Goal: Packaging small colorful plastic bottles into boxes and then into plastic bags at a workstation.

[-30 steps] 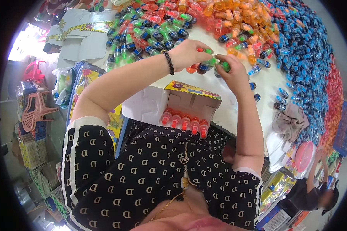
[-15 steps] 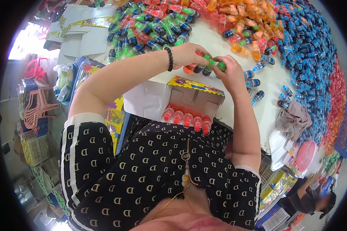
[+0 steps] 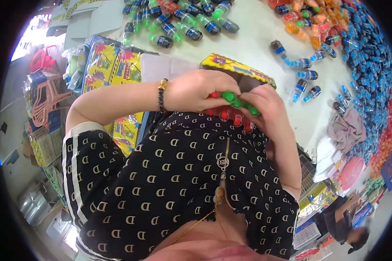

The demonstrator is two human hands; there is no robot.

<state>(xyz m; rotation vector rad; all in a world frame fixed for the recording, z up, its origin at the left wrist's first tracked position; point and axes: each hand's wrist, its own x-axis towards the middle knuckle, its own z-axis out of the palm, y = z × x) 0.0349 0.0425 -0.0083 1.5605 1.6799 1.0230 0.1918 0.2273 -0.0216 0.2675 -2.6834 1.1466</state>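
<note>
My left hand (image 3: 200, 90) and my right hand (image 3: 268, 104) are closed on a row of small bottles with green caps (image 3: 237, 102). A red-capped one shows at the left end of that row, by my left fingers. The bottles are held over a white open carton with a yellow printed flap (image 3: 235, 68). A row of red-capped bottles (image 3: 237, 119) stands along the carton's near side, partly below my fingers. My hands hide most of the carton's inside and the lower parts of the held bottles.
Dark bottles with green caps (image 3: 190, 31) lie at the far left of the white table (image 3: 248, 40). Orange bottles (image 3: 297, 30) and a large heap of blue-capped bottles (image 3: 366, 56) lie right. A greyish cloth (image 3: 346, 130) and pink basket (image 3: 352, 173) are nearer. Another person (image 3: 342, 222) is lower right.
Both hands have moved from the table beyond the carton back toward me, bringing the bottles over it. The view has shifted, and the carton's row of red-capped bottles is now partly covered.
</note>
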